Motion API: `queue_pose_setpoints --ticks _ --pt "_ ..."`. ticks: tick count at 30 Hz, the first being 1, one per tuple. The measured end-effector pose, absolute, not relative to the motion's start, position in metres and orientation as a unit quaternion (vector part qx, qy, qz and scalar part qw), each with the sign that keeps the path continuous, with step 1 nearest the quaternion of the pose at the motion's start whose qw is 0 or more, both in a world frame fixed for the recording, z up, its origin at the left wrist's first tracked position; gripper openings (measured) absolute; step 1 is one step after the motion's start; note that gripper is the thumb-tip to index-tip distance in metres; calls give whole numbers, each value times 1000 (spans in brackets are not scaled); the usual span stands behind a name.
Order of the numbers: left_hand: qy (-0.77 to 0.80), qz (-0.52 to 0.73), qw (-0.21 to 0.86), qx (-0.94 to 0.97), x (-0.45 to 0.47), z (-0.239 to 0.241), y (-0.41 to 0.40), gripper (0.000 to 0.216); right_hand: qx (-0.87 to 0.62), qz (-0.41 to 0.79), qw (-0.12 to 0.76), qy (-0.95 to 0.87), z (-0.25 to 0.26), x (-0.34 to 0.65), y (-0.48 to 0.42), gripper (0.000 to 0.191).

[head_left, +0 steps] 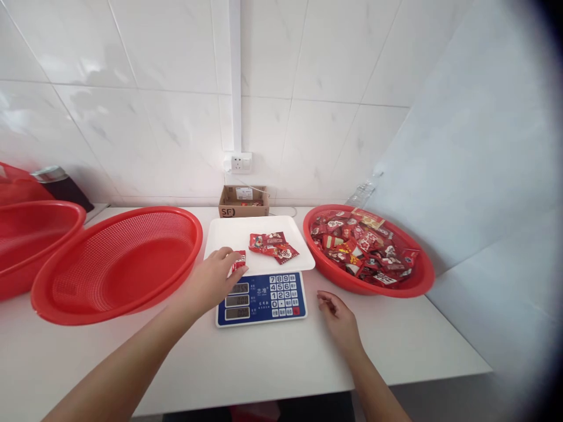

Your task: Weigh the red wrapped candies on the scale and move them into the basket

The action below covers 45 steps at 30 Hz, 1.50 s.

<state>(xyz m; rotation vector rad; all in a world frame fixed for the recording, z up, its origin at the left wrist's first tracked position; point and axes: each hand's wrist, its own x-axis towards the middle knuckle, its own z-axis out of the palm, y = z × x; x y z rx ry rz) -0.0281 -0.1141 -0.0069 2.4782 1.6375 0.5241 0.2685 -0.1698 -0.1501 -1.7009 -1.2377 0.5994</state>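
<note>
A blue-faced scale (261, 298) with a white weighing tray (229, 233) stands in the middle of the white counter. A few red snack packets (272, 244) lie on the tray. My left hand (215, 277) is at the tray's front left corner, fingers closed on one red packet (239, 261). My right hand (338, 319) rests on the counter just right of the scale's keypad, fingers loosely curled and holding nothing. A red basin (416, 281) full of several red packets sits to the right.
An empty red perforated basket (118, 264) leans left of the scale, with another red basin (26, 246) beyond it. A small cardboard box (244, 202) sits by the wall under a socket (240, 162). A plastic bottle (363, 190) lies behind the full basin.
</note>
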Motion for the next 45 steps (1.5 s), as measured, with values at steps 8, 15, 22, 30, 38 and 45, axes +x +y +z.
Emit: queue_pose_setpoints --ticks 8,15,22,30,38,45 --pt "573 103 65 810 -7 -12 -75 15 -681 228 471 -512 -148 267 -172 29" --pt "586 149 42 795 -30 -1 -86 16 -678 224 462 -526 -147 267 -171 31" --pt "674 155 -93 717 -80 33 -96 28 -671 219 465 -535 -147 267 -170 31" --pt "442 204 99 868 22 -1 -57 33 -672 220 462 -535 -151 267 -170 29" --pt "444 130 108 880 69 -13 -22 28 -666 218 452 -551 -151 266 -171 26" --pt "536 187 65 821 31 19 -32 37 -663 217 452 -556 -151 266 -171 24"
